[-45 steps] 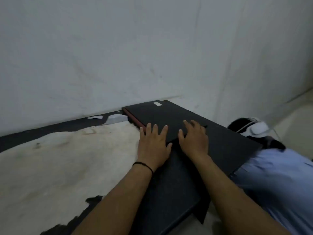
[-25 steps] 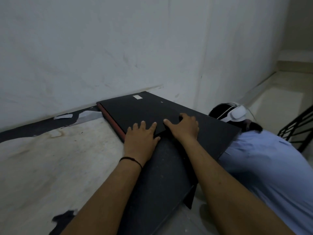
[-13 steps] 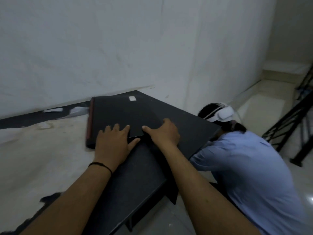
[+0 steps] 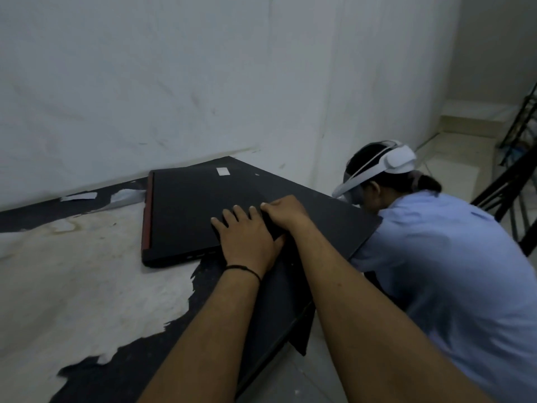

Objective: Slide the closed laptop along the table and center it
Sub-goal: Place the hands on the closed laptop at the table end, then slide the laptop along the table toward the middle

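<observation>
The closed laptop [image 4: 186, 210] lies flat on the table [image 4: 87, 286], near the wall [image 4: 174, 82], while the left hand [image 4: 247, 239] presses on its near right corner with flat, spread fingers and the right hand [image 4: 286, 213], just beside it, curls over the laptop's right edge.

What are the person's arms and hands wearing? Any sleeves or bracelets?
No sleeves show: both forearms are bare all the way to the bottom of the picture. The left hand has a thin black band around its wrist. The right hand has no band, ring or glove showing.
</observation>
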Demonstrator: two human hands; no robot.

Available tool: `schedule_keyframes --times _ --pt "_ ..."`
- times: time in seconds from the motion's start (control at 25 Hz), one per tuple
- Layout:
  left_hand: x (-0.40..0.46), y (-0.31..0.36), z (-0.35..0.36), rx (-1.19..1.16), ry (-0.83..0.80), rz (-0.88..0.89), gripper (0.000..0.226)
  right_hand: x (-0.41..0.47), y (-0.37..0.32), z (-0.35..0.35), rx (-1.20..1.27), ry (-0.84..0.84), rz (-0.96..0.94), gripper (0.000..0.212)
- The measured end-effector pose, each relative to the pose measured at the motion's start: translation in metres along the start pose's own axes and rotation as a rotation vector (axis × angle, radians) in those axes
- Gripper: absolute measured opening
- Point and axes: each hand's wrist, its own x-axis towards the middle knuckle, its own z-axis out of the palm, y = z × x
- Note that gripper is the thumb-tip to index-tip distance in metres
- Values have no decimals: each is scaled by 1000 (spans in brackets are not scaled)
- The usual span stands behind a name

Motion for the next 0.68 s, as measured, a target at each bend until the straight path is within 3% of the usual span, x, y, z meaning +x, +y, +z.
schedule_keyframes --times 0.28,0.48,0.68 --pt "-41 -36 -17 49 -17 50 100 -52 -10 13 -1 -5 -46 41" --pt "-85 -95 -31 81 17 136 98 -106 -20 48 -60 111 -74 42" --pt "-85 -79 -46 28 -53 38 74 -100 -23 42 15 52 -53 41"
